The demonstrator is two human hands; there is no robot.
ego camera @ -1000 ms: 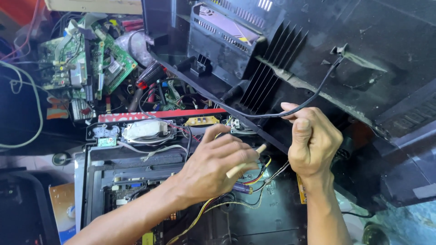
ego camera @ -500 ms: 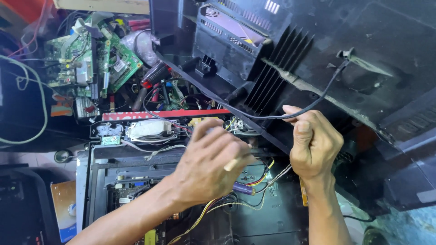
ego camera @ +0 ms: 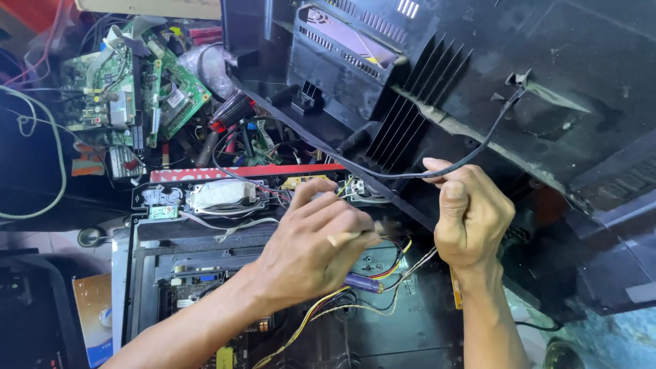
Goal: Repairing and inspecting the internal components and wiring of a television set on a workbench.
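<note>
Right hand (ego camera: pixel 471 215) clenches a black cable (ego camera: pixel 478 154), lifting it clear, while left hand (ego camera: pixel 321 246) grips a purple-handled tool (ego camera: pixel 362 282) over the open chassis (ego camera: pixel 383 342) below.

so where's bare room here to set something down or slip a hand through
The broad flat of the tilted black back cover right of its cooling fins is bare. So is the dark chassis floor below the left hand and right hand. The upper left is crowded with green circuit boards and loose wires.
</note>
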